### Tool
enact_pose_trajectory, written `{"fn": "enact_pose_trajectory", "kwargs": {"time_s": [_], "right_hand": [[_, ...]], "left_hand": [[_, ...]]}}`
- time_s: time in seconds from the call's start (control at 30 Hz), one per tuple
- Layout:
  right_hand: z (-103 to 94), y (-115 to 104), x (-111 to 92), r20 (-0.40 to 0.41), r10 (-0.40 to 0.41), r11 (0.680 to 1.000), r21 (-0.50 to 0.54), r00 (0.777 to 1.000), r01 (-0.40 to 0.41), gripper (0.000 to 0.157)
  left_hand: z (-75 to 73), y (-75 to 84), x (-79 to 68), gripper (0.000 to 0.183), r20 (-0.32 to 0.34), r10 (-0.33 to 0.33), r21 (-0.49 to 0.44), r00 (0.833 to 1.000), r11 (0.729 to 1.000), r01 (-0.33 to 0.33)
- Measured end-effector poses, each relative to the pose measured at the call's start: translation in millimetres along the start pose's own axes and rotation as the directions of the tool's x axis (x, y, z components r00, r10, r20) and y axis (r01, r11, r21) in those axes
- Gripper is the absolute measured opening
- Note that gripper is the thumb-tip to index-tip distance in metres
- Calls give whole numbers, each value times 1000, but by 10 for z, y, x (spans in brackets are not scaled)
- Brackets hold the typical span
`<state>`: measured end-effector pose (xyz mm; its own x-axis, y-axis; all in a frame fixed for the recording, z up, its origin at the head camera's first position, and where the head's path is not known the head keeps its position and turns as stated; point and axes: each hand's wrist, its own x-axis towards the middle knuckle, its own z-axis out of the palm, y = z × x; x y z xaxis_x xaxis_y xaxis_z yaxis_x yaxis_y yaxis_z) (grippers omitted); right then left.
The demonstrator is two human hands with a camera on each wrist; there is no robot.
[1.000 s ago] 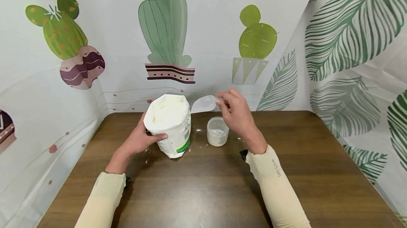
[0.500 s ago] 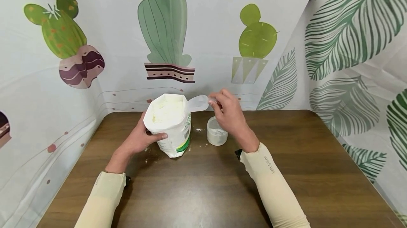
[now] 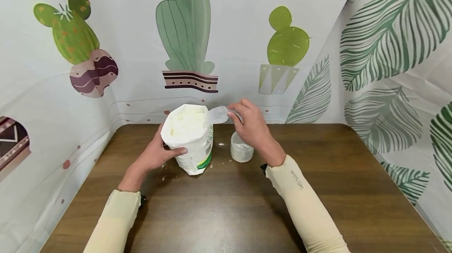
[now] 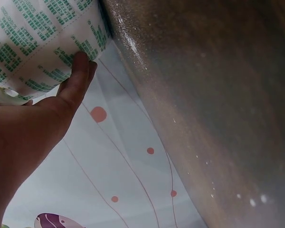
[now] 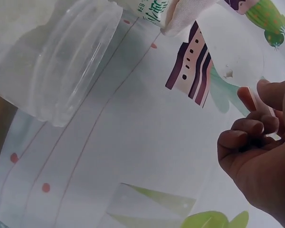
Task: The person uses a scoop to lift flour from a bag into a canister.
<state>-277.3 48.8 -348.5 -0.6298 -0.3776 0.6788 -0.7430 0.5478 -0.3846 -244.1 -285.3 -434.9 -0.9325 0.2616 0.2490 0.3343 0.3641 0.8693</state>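
Left hand (image 3: pixel 153 154): holding the white bag (image 3: pixel 188 155) by its side, thumb across the front.
Right hand (image 3: pixel 250 125): pinching the clear scoop (image 3: pixel 217 115) by its handle, above the tabletop (image 3: pixel 226 206).
Scoop position: its bowl points left, at the bag's right rim; whether it touches the rim or the pale powder (image 3: pixel 187 122) inside, I cannot tell.
Bag: mouth open upward, 1 green-and-yellow patch low on its right side.
Jar (image 3: pixel 241 153): clear, round, upright on the tabletop near the bag's right, partly hidden by the right hand; pale powder shows inside it too.
White specks (image 3: pixel 221 144): scattered on the brown wood grain between bag and jar.
Sleeves (image 3: pixel 296 202): 2, cream.
Backdrop (image 3: pixel 240 41): white cloth printed with cacti and leaves.
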Motion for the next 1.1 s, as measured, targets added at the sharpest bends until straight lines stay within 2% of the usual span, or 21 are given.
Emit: {"fn": "enact_pose_trajectory", "kwargs": {"time_s": [0.73,1.1], "right_hand": [[32,-306,290,156,4,991,-132,988,16,16],[153,-336,332,173,21,988,-156,985,6,16]], "left_hand": [[-6,0,-13,118,-8,-15,4,1000,1000,15],[2,7,-19,116,-5,-34,5,999,999,34]]}}
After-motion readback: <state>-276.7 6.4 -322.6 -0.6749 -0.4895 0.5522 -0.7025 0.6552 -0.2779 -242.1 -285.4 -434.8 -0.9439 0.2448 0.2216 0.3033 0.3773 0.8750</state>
